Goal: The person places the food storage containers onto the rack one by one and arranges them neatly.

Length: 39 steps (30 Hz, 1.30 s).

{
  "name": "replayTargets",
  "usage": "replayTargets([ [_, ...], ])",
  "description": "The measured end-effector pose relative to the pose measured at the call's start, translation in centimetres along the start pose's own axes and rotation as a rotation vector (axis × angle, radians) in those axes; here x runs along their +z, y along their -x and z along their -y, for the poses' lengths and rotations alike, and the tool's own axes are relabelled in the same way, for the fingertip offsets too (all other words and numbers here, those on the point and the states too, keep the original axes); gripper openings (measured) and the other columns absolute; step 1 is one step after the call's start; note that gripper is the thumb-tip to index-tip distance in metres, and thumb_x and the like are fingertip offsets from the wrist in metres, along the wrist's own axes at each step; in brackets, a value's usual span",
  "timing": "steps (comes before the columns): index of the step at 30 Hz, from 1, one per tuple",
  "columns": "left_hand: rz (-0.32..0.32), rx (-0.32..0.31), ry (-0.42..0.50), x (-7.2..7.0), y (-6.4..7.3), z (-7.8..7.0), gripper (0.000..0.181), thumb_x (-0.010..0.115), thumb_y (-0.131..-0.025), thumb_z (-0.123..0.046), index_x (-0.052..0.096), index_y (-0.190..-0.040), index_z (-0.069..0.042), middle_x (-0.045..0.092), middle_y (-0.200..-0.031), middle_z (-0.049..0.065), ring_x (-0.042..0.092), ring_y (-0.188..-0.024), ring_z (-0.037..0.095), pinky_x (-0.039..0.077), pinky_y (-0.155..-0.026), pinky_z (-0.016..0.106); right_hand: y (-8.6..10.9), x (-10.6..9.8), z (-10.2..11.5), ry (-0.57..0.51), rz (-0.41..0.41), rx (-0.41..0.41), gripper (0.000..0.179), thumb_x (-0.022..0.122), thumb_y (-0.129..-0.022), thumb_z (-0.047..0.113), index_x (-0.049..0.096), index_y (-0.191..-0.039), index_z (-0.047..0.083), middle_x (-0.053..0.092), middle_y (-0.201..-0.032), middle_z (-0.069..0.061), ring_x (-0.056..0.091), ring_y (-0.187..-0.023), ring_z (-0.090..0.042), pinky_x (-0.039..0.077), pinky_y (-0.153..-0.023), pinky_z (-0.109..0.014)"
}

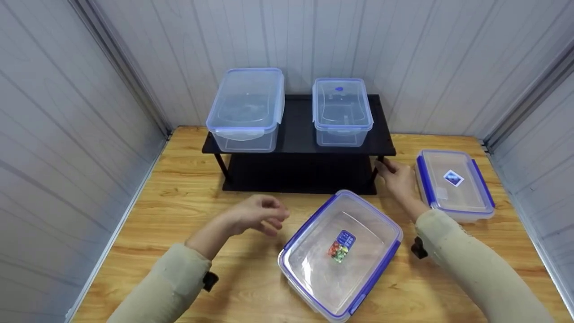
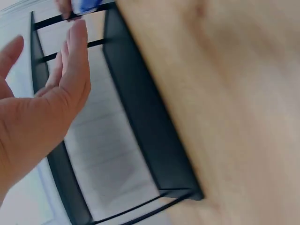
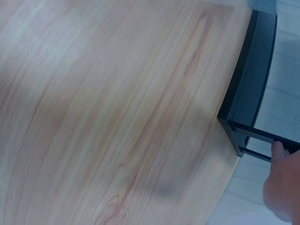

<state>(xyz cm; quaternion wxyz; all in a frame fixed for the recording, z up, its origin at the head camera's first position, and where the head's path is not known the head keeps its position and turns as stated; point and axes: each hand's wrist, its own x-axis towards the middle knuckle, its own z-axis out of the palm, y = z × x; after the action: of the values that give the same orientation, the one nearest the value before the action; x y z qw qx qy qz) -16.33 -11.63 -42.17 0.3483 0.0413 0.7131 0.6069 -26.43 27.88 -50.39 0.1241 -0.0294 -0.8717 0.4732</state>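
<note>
A black two-tier shelf rack (image 1: 296, 123) stands against the back wall. My right hand (image 1: 399, 181) is at its front right leg, just under the top board, with the fingers curled about the leg; in the right wrist view one finger (image 3: 277, 152) lies along that leg. Loosely bent and holding nothing, my left hand (image 1: 255, 215) hovers in front of the rack's lower board. Between my forearms a large clear food container (image 1: 358, 220) with a blue-edged lid lies at an angle on the table.
On the rack's top board sit a larger lidded container (image 1: 246, 98) at left and a smaller one (image 1: 343, 107) at right. Another blue-clipped container (image 1: 455, 179) rests on the wooden table (image 1: 170, 215), right of my right hand. Panelled walls (image 1: 63, 134) enclose the table on three sides.
</note>
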Motion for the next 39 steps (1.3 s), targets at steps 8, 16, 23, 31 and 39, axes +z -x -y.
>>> replayTargets([
  [8, 0.126, -0.059, -0.003, 0.5, 0.3, 3.7, 0.044, 0.068, -0.09, -0.026, 0.055, -0.119, 0.004, 0.06, -0.117, 0.023, 0.062, -0.104, 0.035, 0.053, -0.09, 0.05, -0.1, -0.2, 0.2, -0.008, 0.017, 0.001, 0.039, 0.062, -0.093, 0.042, 0.069, -0.119, 0.015, 0.07, -0.11, -0.01, 0.066, -0.101, -0.023, 0.054, -0.078, -0.025],
  [16, 0.177, -0.075, 0.032, 1.2, 0.2, 5.6, 0.049, 0.074, -0.085, -0.032, 0.058, -0.117, 0.001, 0.067, -0.101, 0.009, 0.066, -0.092, 0.023, 0.053, -0.091, 0.048, -0.1, -0.3, 0.5, -0.02, 0.038, 0.032, 0.038, 0.062, -0.092, 0.044, 0.069, -0.12, 0.02, 0.07, -0.111, -0.008, 0.066, -0.103, -0.021, 0.055, -0.085, -0.034],
  [23, 0.221, -0.106, 0.061, 1.4, 0.1, 7.1, 0.05, 0.075, -0.084, -0.028, 0.056, -0.118, 0.003, 0.066, -0.102, 0.009, 0.066, -0.089, 0.019, 0.05, -0.095, 0.051, -0.3, -0.1, 0.3, -0.046, 0.032, 0.03, 0.035, 0.064, -0.091, 0.041, 0.071, -0.116, 0.017, 0.071, -0.109, -0.008, 0.066, -0.1, -0.018, 0.053, -0.077, -0.019],
  [31, 0.219, -0.118, 0.011, 1.6, -0.3, 7.9, 0.047, 0.082, -0.078, -0.026, 0.06, -0.11, 0.0, 0.067, -0.095, 0.008, 0.067, -0.082, 0.021, 0.054, -0.085, 0.048, -0.2, -0.2, 0.0, -0.076, 0.044, 0.047, 0.039, 0.064, -0.09, 0.043, 0.071, -0.117, 0.016, 0.071, -0.11, -0.007, 0.065, -0.101, -0.018, 0.052, -0.078, -0.018],
  [39, 0.22, -0.143, 0.067, 1.8, -0.3, 7.8, 0.032, 0.08, -0.079, -0.019, 0.062, -0.097, -0.001, 0.066, -0.084, 0.004, 0.064, -0.074, 0.015, 0.058, -0.073, 0.03, 0.0, -0.2, 0.2, -0.076, 0.059, 0.053, 0.04, 0.062, -0.092, 0.042, 0.068, -0.12, 0.014, 0.069, -0.115, -0.01, 0.065, -0.106, -0.023, 0.054, -0.083, -0.025],
])
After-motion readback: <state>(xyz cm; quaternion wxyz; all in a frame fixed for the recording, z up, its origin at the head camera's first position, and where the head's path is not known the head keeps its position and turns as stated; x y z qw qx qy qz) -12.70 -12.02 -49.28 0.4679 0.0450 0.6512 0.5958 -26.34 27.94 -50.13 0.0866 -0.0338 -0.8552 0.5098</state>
